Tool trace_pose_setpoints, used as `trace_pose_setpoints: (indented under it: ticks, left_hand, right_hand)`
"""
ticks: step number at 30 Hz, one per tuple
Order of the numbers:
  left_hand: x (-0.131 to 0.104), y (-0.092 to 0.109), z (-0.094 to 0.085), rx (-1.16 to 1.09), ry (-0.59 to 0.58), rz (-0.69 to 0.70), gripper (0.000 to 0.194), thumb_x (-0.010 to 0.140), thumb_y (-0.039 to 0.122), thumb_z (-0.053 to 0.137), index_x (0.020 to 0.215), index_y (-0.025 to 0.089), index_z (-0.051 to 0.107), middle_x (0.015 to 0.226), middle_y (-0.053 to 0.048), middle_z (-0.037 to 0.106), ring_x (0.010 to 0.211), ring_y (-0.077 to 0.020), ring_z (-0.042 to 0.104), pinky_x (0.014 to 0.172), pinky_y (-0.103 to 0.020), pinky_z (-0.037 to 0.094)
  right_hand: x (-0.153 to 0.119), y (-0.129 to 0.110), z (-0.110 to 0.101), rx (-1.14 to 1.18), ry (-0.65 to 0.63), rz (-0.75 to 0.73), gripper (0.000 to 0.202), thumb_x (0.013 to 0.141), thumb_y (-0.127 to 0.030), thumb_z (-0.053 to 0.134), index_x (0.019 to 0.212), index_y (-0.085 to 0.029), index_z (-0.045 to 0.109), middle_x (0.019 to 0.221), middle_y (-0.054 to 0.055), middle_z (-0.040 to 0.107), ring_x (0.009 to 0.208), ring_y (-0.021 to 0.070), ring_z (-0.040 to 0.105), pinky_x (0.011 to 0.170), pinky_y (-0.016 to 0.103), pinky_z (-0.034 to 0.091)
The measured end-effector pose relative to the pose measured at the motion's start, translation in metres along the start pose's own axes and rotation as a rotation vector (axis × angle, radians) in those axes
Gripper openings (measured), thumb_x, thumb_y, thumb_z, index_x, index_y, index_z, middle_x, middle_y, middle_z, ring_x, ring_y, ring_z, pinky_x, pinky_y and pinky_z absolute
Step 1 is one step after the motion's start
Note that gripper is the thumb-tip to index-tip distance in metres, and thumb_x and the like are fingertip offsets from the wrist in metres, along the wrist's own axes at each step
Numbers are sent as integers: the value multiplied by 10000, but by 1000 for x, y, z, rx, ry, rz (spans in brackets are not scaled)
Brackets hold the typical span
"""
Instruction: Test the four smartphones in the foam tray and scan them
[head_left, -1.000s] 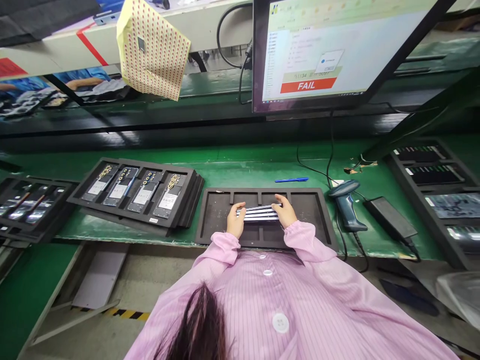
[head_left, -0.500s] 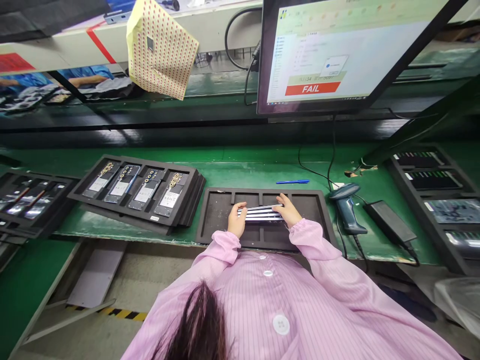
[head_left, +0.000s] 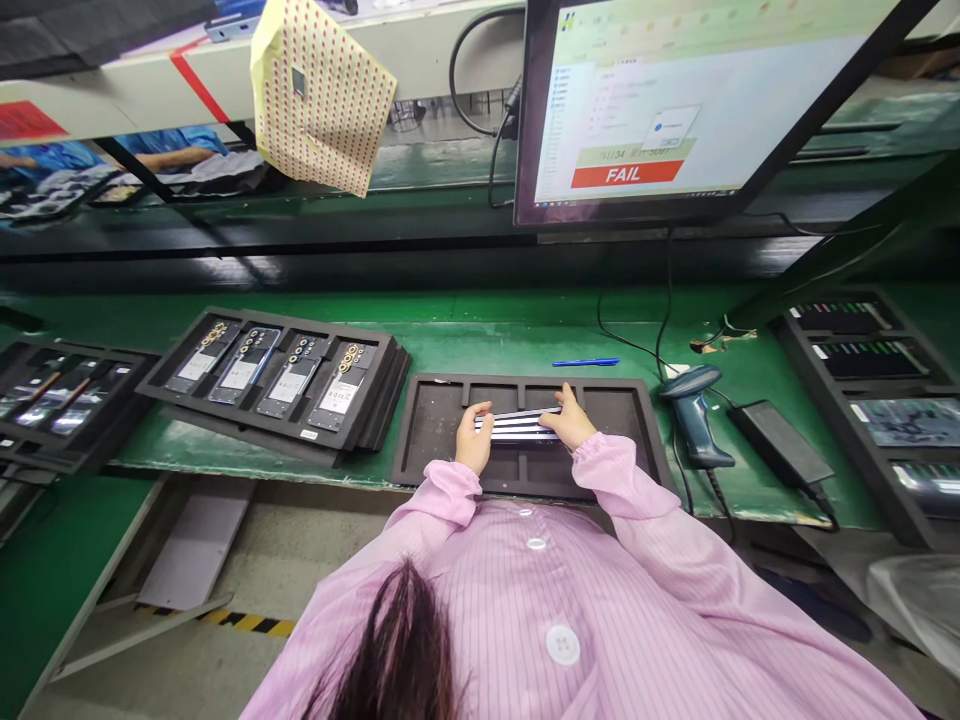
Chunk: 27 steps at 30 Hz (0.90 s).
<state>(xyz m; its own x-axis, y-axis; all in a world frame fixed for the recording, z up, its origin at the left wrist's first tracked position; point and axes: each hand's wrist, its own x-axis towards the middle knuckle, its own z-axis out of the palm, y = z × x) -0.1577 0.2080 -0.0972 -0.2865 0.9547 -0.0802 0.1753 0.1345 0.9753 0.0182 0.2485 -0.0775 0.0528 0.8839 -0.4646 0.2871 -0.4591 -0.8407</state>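
Observation:
Several phones point(head_left: 516, 428) are held together in a stack, edges toward me, above a black foam tray point(head_left: 429, 440). My left hand point(head_left: 474, 438) grips the stack's left end, with the thumb on the near side. At the right end my right hand point(head_left: 571, 420) is closed on the same stack, its index finger reaching up along the far side. The phones' faces are hidden; mostly their pale edges show. The tray's compartments are partly covered by my hands and the stack.
A blue pen point(head_left: 585, 362) lies behind the tray, a barcode scanner point(head_left: 693, 412) and a black power adapter point(head_left: 780, 452) to its right. Stacked trays of phones point(head_left: 341, 390) stand left, another tray point(head_left: 862, 375) far right. The monitor point(head_left: 622, 110) reads FAIL. A co-worker's arm point(head_left: 176, 158) shows behind.
My right hand has shifted slightly left along the phone stack. My left hand and the tray stay where they were.

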Motion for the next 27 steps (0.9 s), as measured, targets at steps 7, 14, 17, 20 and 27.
trace_pose_setpoints:
  ticks: [7,14,17,20,27]
  left_hand:
    - [1,-1,0,7,1,-13,206,777,210,508,963,191,595,1049,-53,627,1002,-164,566,958,-340,374]
    - [1,1,0,4,0,-14,191,778,220,507,947,183,588,1037,-58,631,994,-166,568,957,-347,376]
    - [0,1,0,12,1,-14,193,776,216,509,948,182,589,1037,-58,631,995,-166,567,958,-345,375]
    - [0,1,1,11,3,-11,193,774,212,510,947,187,592,1028,-51,633,993,-164,567,957,-342,375]
    - [1,1,0,6,-4,-16,189,773,212,515,943,187,593,1027,-52,629,994,-163,565,960,-337,370]
  right_hand:
    - [-1,7,-7,46,-67,-58,988,538,-113,540,1432,-185,127,1428,118,338,1316,203,311,1014,331,352]
    - [-3,8,-9,15,-65,-66,1007,526,-101,549,1436,-183,125,1412,140,359,1296,241,341,961,351,407]
    - [-3,7,-6,-23,-50,-66,1046,515,-139,614,1436,-151,118,1428,165,317,1313,245,308,1049,357,297]
    - [-3,6,-5,-43,-52,-66,1093,505,-171,663,1438,-158,94,1440,165,290,1326,238,285,1078,350,235]
    - [-2,8,-14,-30,-124,-50,1083,495,-92,637,1438,-187,112,1424,160,329,1289,245,354,1020,366,335]
